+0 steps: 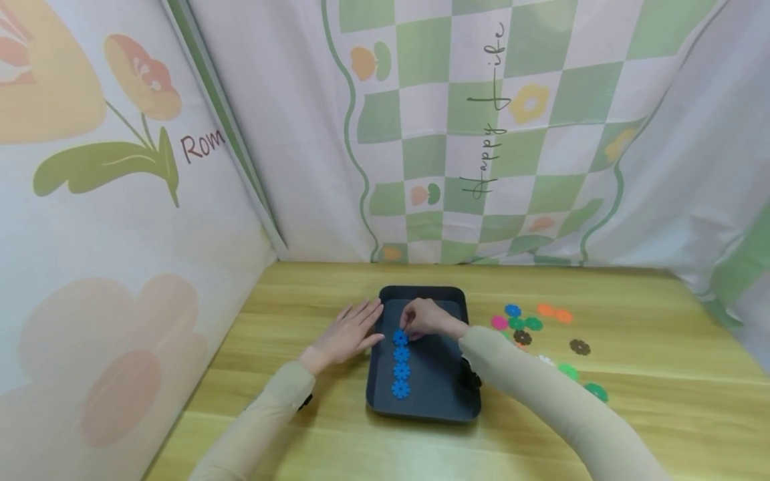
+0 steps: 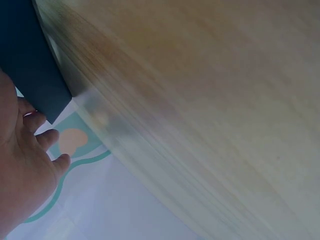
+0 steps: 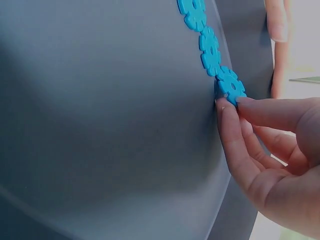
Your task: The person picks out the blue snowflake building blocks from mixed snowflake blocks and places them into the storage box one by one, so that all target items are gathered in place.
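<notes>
A dark grey tray (image 1: 433, 394) lies on the wooden table. Inside it, along the left side, several blue notched discs (image 1: 401, 370) form a column. My right hand (image 1: 428, 316) is over the far half of the tray and pinches the farthest blue disc (image 3: 231, 86) between thumb and fingers; in the right wrist view this disc is tilted at the end of the row. At the tray's left wall, my left hand (image 1: 350, 331) has its fingers extended along the rim. The left wrist view shows that hand (image 2: 27, 160) beside the tray's outer wall (image 2: 35, 60).
Loose notched discs are scattered right of the tray: orange (image 1: 555, 312), pink (image 1: 500, 323), brown (image 1: 580, 347), green (image 1: 595, 391) and more, some partly behind the right sleeve (image 1: 541, 394). Printed curtains (image 1: 469, 133) hang behind the table and on the left.
</notes>
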### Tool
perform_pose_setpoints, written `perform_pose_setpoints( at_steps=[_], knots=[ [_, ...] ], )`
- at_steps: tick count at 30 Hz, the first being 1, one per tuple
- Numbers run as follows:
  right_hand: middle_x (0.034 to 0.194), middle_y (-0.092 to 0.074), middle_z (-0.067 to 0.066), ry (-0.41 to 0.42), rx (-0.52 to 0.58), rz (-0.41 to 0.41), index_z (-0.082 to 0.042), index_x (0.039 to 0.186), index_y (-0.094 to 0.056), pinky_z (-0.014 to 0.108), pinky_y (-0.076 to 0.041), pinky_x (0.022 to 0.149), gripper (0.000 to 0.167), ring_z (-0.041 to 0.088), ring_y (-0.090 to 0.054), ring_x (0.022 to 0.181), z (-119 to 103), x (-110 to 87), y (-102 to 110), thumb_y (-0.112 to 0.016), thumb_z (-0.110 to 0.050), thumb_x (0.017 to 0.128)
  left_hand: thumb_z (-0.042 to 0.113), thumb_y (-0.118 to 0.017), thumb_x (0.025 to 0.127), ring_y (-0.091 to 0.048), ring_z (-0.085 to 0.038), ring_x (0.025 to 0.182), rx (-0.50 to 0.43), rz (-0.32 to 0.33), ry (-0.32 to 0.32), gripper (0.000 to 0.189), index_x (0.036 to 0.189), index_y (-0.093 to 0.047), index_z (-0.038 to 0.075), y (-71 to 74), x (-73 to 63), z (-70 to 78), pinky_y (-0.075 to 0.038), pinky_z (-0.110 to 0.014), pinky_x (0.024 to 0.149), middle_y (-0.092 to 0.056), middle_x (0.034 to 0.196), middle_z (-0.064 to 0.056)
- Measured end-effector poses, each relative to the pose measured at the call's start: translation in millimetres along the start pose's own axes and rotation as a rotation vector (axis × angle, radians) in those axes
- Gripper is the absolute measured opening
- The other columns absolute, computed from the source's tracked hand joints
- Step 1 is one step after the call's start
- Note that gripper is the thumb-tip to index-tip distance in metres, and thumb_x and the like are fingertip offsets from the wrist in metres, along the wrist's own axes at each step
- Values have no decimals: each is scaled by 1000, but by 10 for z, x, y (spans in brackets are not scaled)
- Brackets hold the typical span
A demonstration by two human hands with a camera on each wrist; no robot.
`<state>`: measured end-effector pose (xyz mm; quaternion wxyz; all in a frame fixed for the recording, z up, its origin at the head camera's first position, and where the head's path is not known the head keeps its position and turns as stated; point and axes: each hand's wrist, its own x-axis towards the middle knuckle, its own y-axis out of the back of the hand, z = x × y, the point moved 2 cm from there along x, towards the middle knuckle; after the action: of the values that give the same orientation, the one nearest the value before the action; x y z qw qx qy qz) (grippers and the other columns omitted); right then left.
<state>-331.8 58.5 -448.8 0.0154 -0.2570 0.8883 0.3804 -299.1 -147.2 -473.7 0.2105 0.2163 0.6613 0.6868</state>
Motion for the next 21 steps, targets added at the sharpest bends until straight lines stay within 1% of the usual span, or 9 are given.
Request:
perform_pose_setpoints(
  at_steps=[6, 13, 21],
  knots=[
    [83, -71, 9, 6, -25, 9, -1, 89, -71, 31, -62, 68, 5, 16, -70, 69, -19, -20, 4, -68, 2, 87, 53, -33, 105, -24, -29, 154, 0, 10, -8, 67, 159, -25, 12, 14, -14, 3, -24, -53, 123, -22, 167, -5],
    [84, -71, 8, -1, -58, 14, -1, 90, -72, 30, -61, 67, 5, 13, -68, 68, -21, -35, 6, -67, 1, 88, 53, -32, 105, -22, -28, 155, -4, 0, 0, 68, 159, -22, 13, 14, -11, 7, -22, -53, 124, -19, 167, -4],
    [83, -73, 8, 1, -76, 22, 0, 90, -73, 30, -61, 67, 4, 15, -71, 70, -35, -61, 24, -70, -1, 88, 53, -32, 105, -22, -29, 154, -5, 0, 1, 68, 159, -23, 13, -8, -12, 0, -22, -53, 124, -20, 167, -4]
  ],
)
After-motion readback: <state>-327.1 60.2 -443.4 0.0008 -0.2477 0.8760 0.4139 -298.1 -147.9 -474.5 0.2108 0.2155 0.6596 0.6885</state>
